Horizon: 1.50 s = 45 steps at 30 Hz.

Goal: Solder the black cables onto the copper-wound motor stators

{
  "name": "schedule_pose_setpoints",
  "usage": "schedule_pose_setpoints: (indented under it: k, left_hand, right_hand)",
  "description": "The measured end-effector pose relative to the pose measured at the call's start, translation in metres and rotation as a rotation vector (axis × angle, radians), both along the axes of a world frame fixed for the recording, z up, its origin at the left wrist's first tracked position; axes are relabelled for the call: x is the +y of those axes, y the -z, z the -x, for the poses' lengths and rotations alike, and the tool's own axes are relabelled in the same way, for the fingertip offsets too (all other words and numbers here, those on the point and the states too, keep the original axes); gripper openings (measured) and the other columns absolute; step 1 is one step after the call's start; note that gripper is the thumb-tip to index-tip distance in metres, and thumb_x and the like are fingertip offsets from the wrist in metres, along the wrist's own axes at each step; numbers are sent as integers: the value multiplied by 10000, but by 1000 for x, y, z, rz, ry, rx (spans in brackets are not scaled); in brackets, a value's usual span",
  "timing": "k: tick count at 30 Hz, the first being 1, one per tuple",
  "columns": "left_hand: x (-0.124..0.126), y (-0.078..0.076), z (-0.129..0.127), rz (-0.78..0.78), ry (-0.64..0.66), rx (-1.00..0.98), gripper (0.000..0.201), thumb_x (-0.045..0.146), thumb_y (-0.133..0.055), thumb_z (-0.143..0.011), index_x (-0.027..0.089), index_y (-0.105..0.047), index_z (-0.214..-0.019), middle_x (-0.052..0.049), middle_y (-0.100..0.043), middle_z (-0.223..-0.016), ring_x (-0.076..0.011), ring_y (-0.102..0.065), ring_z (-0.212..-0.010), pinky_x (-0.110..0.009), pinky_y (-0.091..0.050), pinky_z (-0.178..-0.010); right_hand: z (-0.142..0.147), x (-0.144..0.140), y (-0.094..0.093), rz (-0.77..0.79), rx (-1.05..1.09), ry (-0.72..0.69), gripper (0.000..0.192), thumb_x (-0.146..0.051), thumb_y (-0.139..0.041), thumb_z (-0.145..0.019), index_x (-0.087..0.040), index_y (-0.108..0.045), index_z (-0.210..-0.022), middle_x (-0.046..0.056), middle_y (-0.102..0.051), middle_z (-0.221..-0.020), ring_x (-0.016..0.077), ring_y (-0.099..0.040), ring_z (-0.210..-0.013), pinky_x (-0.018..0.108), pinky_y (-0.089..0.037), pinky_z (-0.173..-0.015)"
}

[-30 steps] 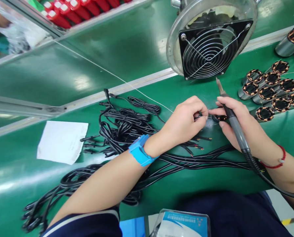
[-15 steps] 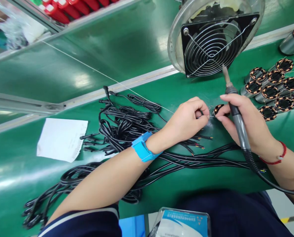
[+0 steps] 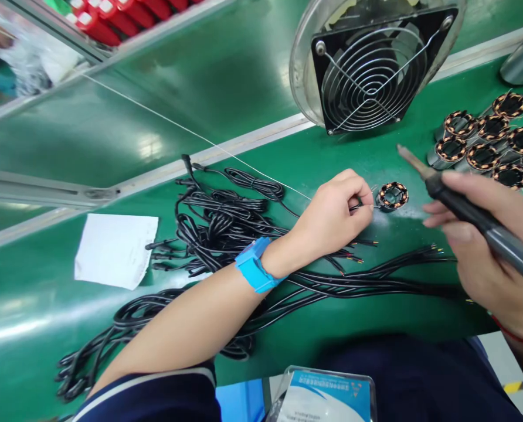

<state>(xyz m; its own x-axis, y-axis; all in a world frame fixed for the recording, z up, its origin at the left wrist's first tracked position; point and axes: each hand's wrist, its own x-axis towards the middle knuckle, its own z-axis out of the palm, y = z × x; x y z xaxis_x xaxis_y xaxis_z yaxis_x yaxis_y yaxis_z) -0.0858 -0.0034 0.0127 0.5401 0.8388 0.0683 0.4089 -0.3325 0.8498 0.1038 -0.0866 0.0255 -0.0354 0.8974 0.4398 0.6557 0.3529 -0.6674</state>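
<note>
My left hand [image 3: 344, 205], with a blue band at the wrist, is closed in a pinch on a thin pale solder wire [image 3: 239, 163] that runs down from the upper left. Just right of those fingertips a single motor stator [image 3: 392, 196] with copper windings stands on the green bench. Its fine lead ends reach toward the pinch. Farther right, my right hand [image 3: 485, 246] grips a soldering iron [image 3: 472, 214], tip pointing up and left, apart from the stator. Beneath my left wrist lie bundled black cables [image 3: 226, 223] with stripped coloured ends.
A fan with a wire guard [image 3: 370, 92] stands behind the stator. More stators [image 3: 484, 155] are grouped at the right. White paper [image 3: 116, 249] lies at the left, and longer black cables [image 3: 353, 284] cross the front. Red parts [image 3: 112, 20] sit on the upper shelf.
My right hand has moved right and toward me with the soldering iron, away from the stator, which is now uncovered. The iron has tipped leftward. My left hand stays nearly still.
</note>
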Motion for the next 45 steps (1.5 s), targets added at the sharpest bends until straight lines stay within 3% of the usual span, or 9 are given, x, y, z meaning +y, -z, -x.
schedule_pose_setpoints:
  k: [6, 17, 22, 27, 34, 39, 45]
  left_hand:
    - [-2, 0, 0, -89, 0, 18, 166, -11, -503, -718, 148, -512, -674, 9, -521, -747, -63, -447, -628, -210, -399, -567]
    - [-2, -1, -1, -92, -21, 55, 156, 10, -509, -734, 155, -506, -676, 7, -528, -753, -66, -450, -622, -224, -409, -559]
    - [-2, -2, 0, -91, -34, 66, 157, 12, -514, -733, 158, -504, -676, 9, -525, -744, -69, -451, -631, -225, -408, -563]
    - [-2, -2, -1, -86, -31, 57, 164, 7, -517, -732, 158, -499, -673, 11, -518, -738, -65, -439, -614, -226, -402, -551]
    - [-2, -2, -1, -93, -36, 71, 157, 14, -518, -732, 159, -499, -676, 14, -524, -741, -66, -444, -623, -222, -409, -558]
    - [-2, -1, -1, -89, -37, 72, 148, 18, -513, -735, 156, -505, -683, 14, -526, -755, -60, -438, -619, -215, -404, -557]
    - [-1, -4, -1, -104, -33, 95, 148, 21, -516, -734, 157, -504, -677, 15, -516, -733, -68, -433, -624, -222, -398, -570]
  right_hand:
    - [-3, -15, 15, -81, 110, 19, 294, -229, -728, -759, -232, -647, -1042, -10, -637, -788, 100, -516, -559, 280, -396, -464]
    - [-2, -19, 20, -79, 84, -42, 331, -139, -672, -761, -244, -646, -1074, 2, -653, -795, 162, -600, -584, 340, -471, -460]
    - [-3, -18, 19, -109, 71, -16, 314, -151, -680, -762, -243, -643, -1060, -2, -662, -806, 141, -595, -583, 312, -460, -466]
    - [-3, -17, 20, -17, 132, -10, 224, -215, -668, -784, -256, -645, -1003, -8, -648, -759, 128, -565, -516, 311, -436, -454]
    - [-3, -15, 21, -104, 91, -22, 308, -170, -684, -768, -231, -646, -1068, 3, -650, -793, 132, -558, -542, 296, -440, -427]
    - [-3, -8, 18, -77, 35, -14, 374, -196, -706, -790, -253, -621, -1150, -1, -661, -839, 120, -580, -632, 269, -498, -542]
    - [-1, 0, -1, -56, -220, -113, 617, -232, -649, -874, -318, -409, -1436, -20, -701, -1153, 164, -703, -857, 263, -584, -773]
